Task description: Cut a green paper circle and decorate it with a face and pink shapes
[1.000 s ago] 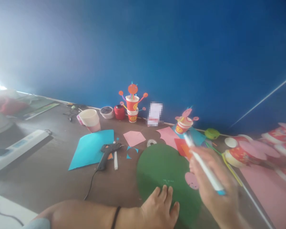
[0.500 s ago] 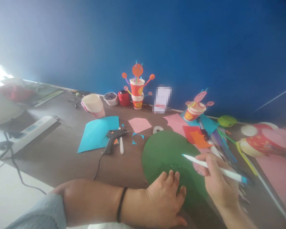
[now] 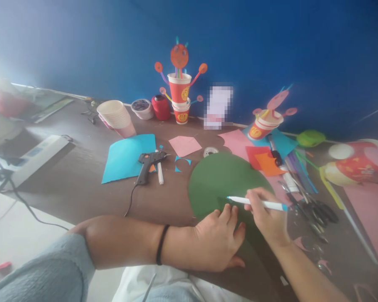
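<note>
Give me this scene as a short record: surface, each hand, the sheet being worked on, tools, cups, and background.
Surface: brown table
Left-hand grip: open, resting on the green paper
Right-hand grip: closed on a white marker, blue tip at the paper; exact contact unclear
Sheet: green, with a rounded far edge
Tools: black glue gun, partly over a blue sheet; scissors beyond the right hand
Cups: pale stack, tilted; two red cup figures
Background: blue wall
</note>
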`<state>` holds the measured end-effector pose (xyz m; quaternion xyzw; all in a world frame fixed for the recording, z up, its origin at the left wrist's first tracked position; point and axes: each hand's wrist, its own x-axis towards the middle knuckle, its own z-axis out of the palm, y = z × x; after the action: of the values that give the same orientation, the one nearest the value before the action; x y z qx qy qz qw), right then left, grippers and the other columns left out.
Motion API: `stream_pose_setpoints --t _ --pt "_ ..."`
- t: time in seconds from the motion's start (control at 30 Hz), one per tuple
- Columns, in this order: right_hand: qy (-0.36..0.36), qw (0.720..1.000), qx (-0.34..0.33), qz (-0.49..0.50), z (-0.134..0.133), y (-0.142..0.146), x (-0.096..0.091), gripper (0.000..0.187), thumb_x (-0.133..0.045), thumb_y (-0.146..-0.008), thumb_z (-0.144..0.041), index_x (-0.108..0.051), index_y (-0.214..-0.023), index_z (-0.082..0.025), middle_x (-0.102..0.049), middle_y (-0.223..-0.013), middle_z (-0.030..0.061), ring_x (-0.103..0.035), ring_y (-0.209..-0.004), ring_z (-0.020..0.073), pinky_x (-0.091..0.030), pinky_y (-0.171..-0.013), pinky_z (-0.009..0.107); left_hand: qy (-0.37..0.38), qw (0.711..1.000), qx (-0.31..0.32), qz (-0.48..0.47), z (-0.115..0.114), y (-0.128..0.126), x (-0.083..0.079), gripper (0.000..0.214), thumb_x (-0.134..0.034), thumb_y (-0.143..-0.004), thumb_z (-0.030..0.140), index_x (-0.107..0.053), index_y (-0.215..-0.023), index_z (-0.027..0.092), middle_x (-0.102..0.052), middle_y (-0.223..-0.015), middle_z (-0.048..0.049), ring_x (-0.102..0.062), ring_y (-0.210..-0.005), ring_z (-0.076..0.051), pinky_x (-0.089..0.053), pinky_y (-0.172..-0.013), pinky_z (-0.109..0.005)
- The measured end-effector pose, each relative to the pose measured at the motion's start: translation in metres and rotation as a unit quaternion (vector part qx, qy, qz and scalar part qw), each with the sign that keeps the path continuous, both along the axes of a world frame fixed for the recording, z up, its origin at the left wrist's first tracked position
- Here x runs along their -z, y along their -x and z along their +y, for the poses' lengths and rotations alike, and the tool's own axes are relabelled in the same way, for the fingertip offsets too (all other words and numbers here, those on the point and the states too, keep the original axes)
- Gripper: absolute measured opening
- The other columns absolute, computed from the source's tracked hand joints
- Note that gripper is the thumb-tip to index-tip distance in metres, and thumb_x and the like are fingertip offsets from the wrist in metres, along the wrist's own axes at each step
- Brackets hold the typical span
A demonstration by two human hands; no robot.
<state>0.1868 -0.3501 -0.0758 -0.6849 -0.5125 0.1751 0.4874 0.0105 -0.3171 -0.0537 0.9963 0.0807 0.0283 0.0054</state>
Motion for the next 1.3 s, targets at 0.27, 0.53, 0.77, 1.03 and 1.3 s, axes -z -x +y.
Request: stream_pose_setpoints --t 0.27,0.53,0.77,1.03,1.3 --pt "0.014 0.999 -0.016 -0.044 0.0018 -0.0013 0.0016 0.028 -0.052 -0.088 -0.035 -0.056 -0.065 -0.02 -0.057 -0.052 -0.002 -0.056 -0.052 0.013 -0.043 -0.053 0.023 -0.001 1.0 0.003 0.001 -0.0004 0.0007 -0.0001 0.071 -0.038 -0.086 0.06 -0.043 -0.129 0.003 -0.041 -0.133 -0.0287 -0.04 -0.123 -0.039 -0.043 -0.086 -0.04" --pt "0.023 0.998 -0.025 -0.061 0.003 -0.0018 0.0014 0.026 -0.053 -0.087 -0.035 -0.056 -0.066 -0.02 -0.057 -0.051 -0.0025 -0.056 -0.05 0.013 -0.043 -0.053 0.023 -0.001 1.0 0.003 -0.001 -0.0018 0.0003 0.0029 0.071 -0.039 -0.086 0.06 -0.044 -0.129 0.004 -0.041 -0.134 -0.0284 -0.039 -0.124 -0.039 -0.042 -0.087 -0.041" --pt "0.019 0.998 -0.016 -0.049 0.0032 -0.0015 0.0007 0.028 -0.051 -0.088 -0.036 -0.055 -0.065 -0.02 -0.058 -0.051 -0.0021 -0.057 -0.051 0.0134 -0.043 -0.052 0.023 -0.001 1.0 0.0 0.0 -0.0006 0.0002 0.0039 0.072 -0.04 -0.086 0.06 -0.042 -0.13 0.004 -0.041 -0.133 -0.0283 -0.04 -0.124 -0.038 -0.043 -0.087 -0.04" --pt "0.029 0.998 -0.021 -0.054 0.0032 -0.0009 0.0006 0.028 -0.052 -0.088 -0.036 -0.055 -0.064 -0.02 -0.057 -0.052 -0.0025 -0.056 -0.052 0.013 -0.042 -0.053 0.023 0.007 1.0 0.001 0.0 -0.0011 -0.0003 0.0045 0.072 -0.04 -0.086 0.06 -0.042 -0.13 0.004 -0.038 -0.136 -0.0293 -0.039 -0.125 -0.039 -0.044 -0.086 -0.041" --pt "0.02 0.999 -0.007 -0.036 0.0027 -0.0011 0.001 0.028 -0.052 -0.088 -0.036 -0.056 -0.066 -0.02 -0.057 -0.052 -0.0027 -0.056 -0.052 0.0128 -0.042 -0.054 0.023 0.004 1.0 0.001 0.001 -0.0002 0.0001 0.0036 0.072 -0.04 -0.086 0.06 -0.042 -0.13 0.004 -0.039 -0.134 -0.0297 -0.039 -0.125 -0.039 -0.043 -0.088 -0.041"
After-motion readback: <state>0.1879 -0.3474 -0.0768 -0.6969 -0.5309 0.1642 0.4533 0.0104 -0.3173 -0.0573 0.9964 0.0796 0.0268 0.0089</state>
